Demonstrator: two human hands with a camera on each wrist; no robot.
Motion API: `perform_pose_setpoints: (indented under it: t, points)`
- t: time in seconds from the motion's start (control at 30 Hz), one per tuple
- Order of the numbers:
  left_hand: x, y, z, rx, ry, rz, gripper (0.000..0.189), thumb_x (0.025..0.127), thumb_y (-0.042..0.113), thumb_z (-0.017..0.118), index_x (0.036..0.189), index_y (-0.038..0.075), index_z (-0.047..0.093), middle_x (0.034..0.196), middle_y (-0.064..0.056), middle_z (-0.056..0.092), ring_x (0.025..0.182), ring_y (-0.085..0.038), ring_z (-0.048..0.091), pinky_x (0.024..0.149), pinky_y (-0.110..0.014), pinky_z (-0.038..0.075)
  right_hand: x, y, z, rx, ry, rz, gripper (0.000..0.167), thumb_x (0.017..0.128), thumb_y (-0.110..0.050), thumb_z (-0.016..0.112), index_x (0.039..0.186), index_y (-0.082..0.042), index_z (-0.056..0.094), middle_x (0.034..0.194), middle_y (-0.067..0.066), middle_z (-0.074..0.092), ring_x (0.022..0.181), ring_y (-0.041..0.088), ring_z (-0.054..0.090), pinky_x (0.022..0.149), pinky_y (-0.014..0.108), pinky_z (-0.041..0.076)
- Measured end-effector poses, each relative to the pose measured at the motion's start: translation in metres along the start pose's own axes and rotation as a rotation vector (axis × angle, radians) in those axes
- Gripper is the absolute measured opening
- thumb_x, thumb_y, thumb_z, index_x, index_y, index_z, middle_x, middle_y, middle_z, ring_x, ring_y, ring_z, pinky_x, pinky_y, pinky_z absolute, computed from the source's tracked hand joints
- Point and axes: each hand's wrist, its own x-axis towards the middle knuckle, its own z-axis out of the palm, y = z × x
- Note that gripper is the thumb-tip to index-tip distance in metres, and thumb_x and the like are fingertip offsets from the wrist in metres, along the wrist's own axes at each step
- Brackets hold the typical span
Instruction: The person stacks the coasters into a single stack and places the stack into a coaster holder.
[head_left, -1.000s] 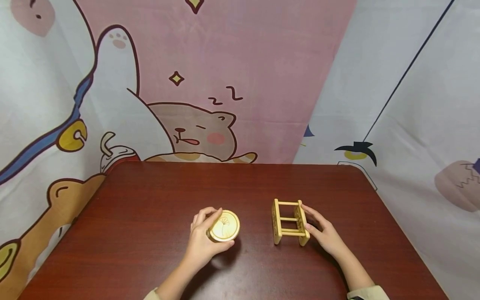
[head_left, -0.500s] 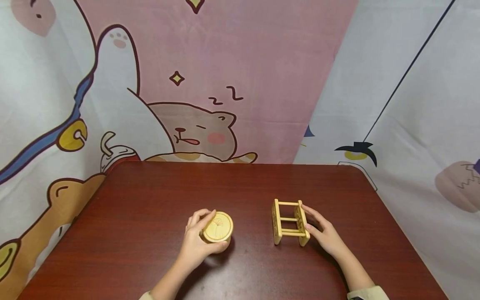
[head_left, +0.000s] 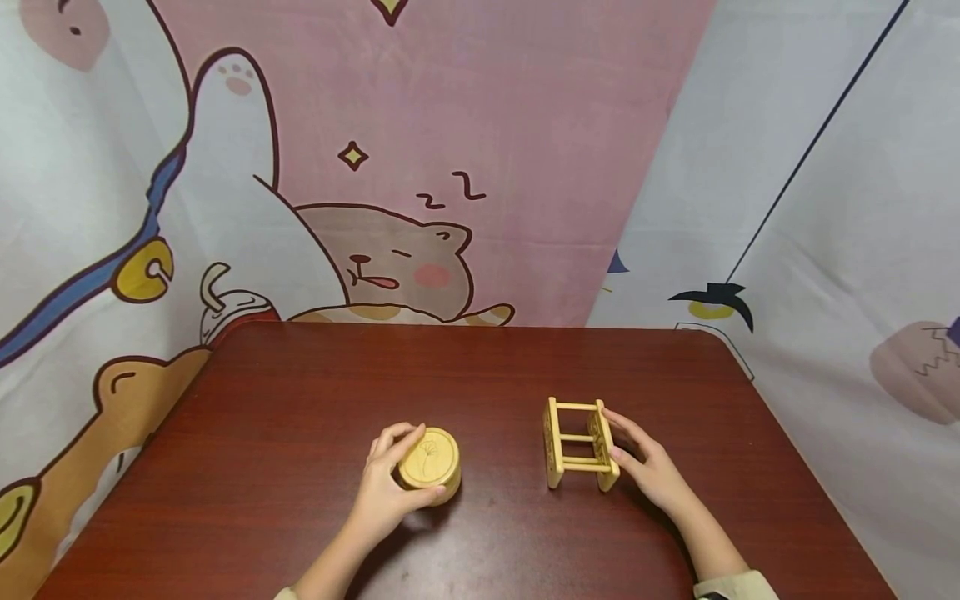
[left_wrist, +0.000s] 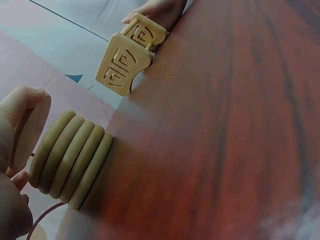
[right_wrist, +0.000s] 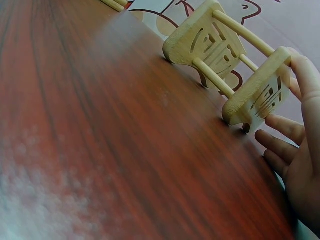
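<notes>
My left hand (head_left: 386, 483) grips the rim of a round wooden coaster (left_wrist: 31, 132) by its edge, thumb and fingers on either side. A flower-like line pattern shows on its top. In the left wrist view, a slim gap separates it from a stack of several like coasters (left_wrist: 70, 160) standing on the table. To the right stands a small wooden coaster holder (head_left: 577, 462), with two cut-out side panels joined by rods. My right hand (head_left: 652, 475) rests against its right panel, with fairly straight fingers touching the outer side.
The dark red-brown wooden table (head_left: 480, 367) has rounded far corners. Behind it and along both sides hangs a cartoon-printed cloth (head_left: 540, 167), close to the table's edges. A stretch of table surface lies between the coaster stack and the holder.
My left hand has moved left and slightly nearer to me with the coaster in its fingers. More of the stack's side shows below it now. The holder and right hand stay put.
</notes>
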Motion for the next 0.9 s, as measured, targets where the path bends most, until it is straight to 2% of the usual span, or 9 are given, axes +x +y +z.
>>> perform_pose_setpoints:
  t: [0.23,0.4,0.53,0.7,0.9]
  points:
    - [-0.002,-0.005,0.0,0.025,-0.023,-0.034,0.079,0.053,0.002,0.09,0.126,-0.004,0.06,0.125,-0.014,0.052,0.115,-0.027,0.04,0.095,-0.052,0.031,0.0,-0.001,0.0,-0.001,0.0,0.007,0.052,0.095,0.001,0.055,0.145,-0.005,0.04,0.143,0.021,0.041,0.122,-0.002,0.042,0.094,0.016,0.037]
    - [-0.003,-0.03,0.005,0.023,-0.035,-0.07,0.083,0.053,0.007,0.092,0.128,0.0,0.059,0.128,-0.006,0.051,0.118,-0.024,0.038,0.097,-0.054,0.029,0.0,-0.003,0.0,-0.005,0.004,0.006,0.052,0.095,0.0,0.055,0.144,-0.005,0.04,0.142,0.021,0.042,0.121,-0.001,0.043,0.093,0.017,0.037]
    - [-0.003,-0.046,0.006,0.017,-0.047,-0.065,0.086,0.053,0.015,0.094,0.13,0.004,0.059,0.129,0.003,0.05,0.118,-0.018,0.036,0.097,-0.052,0.028,0.001,-0.004,0.0,-0.002,0.003,-0.002,0.052,0.095,0.001,0.055,0.144,-0.004,0.041,0.143,0.022,0.042,0.121,-0.001,0.044,0.093,0.018,0.038]
    - [-0.003,-0.052,0.006,0.02,-0.052,-0.035,0.086,0.054,0.023,0.094,0.131,0.004,0.059,0.128,0.008,0.05,0.118,-0.016,0.036,0.098,-0.052,0.027,0.001,-0.004,0.0,-0.002,0.002,-0.004,0.052,0.095,0.001,0.055,0.144,-0.004,0.041,0.143,0.021,0.041,0.122,0.0,0.043,0.093,0.018,0.038]
    - [-0.004,-0.054,0.007,0.033,-0.058,-0.024,0.086,0.054,0.019,0.094,0.13,0.001,0.058,0.129,0.007,0.049,0.119,-0.017,0.036,0.098,-0.052,0.029,0.001,-0.003,0.0,0.007,0.0,0.003,0.052,0.095,0.001,0.054,0.144,-0.004,0.04,0.143,0.021,0.041,0.122,0.0,0.043,0.094,0.017,0.037]
